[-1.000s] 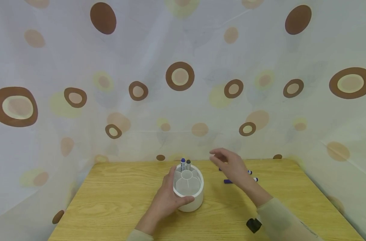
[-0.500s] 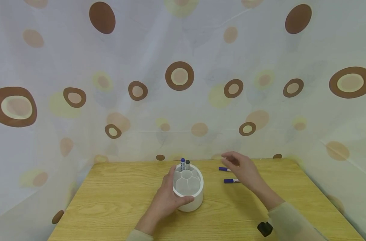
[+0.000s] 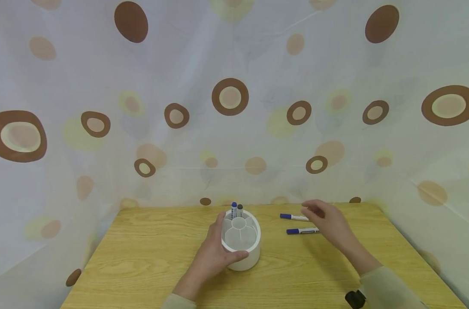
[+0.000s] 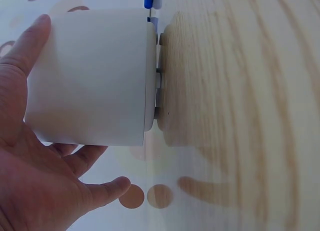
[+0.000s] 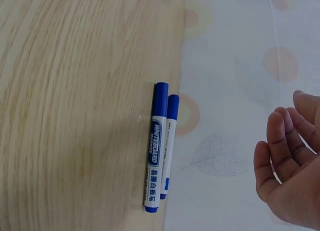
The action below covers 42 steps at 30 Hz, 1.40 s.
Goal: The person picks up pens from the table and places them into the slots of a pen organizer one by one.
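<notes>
On a wood-grain table (image 3: 153,257), white cylindrical divided holder (image 4: 92,78), left fingers (image 4: 31,43) gripping it, right fingers (image 5: 280,141) loosely curved, empty.

The head camera looks forward and down; nearer wrist views, apparently turned sideways, share the table (image 3: 141,257).

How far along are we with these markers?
Apparently done: a blue-topped marker and a dark-topped marker stand in the white holder. In hand: the left hand grips the holder; the right hand holds nothing. Seemingly left: the nearer marker and the farther marker, both lying on the table.
</notes>
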{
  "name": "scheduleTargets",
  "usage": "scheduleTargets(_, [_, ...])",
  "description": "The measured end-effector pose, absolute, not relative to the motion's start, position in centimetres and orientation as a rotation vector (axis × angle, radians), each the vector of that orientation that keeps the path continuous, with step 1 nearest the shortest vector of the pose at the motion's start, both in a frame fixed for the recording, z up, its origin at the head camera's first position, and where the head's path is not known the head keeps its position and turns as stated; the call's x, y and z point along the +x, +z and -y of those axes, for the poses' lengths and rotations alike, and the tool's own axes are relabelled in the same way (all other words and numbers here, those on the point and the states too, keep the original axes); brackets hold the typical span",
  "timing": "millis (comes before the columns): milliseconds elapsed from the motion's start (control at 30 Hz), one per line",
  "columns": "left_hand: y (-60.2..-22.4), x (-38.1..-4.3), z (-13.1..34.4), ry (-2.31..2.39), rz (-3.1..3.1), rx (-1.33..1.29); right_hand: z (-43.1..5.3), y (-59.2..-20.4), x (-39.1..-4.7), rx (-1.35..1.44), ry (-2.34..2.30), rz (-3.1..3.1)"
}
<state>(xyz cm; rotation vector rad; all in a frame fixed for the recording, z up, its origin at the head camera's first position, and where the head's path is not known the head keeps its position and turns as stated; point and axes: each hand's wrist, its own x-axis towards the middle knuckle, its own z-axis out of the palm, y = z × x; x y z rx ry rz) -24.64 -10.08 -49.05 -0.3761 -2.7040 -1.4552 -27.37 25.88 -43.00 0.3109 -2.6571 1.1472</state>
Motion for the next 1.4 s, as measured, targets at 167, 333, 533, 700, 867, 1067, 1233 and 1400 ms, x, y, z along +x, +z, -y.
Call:
scheduleTargets(167, [-49.0,-24.7,10.1,-1.46,2.703,-0.381,-27.4,-43.7,-27.3,0.259,1.13,2.683])
scheduleTargets(333, [-49.0,-24.8,10.1,-1.475,2.699,-0.383,-28.8,-44.5,-27.2,0.227,1.106,2.698])
scheduleTargets(533, [-49.0,-24.7,10.1,-1.489,2.698,-0.381,-30.3,-45.2,-27.2,0.21,1.072,2.713])
scheduleTargets(700, [-49.0,-24.7,10.1,-1.49,2.695,-0.383,-31.5,-45.6,-27.2,0.193,1.067,2.732])
scheduleTargets(867, [-49.0,-24.7,10.1,-1.487,2.695,-0.39,-32.3,-45.8,-27.1,0.18,1.038,2.756])
scheduleTargets(1067, [-49.0,-24.7,10.1,-1.483,2.697,-0.393,-33.2,-46.2,-26.9,0.169,1.003,2.785])
scheduleTargets(1233, [-49.0,-24.8,10.1,-1.475,2.7,-0.393,-33.9,-46.8,-26.9,0.159,1.023,2.806])
scheduleTargets(1400, [-49.0,-24.7,10.1,-1.472,2.701,-0.395,-34.4,-47.0,-26.9,0.152,1.051,2.834])
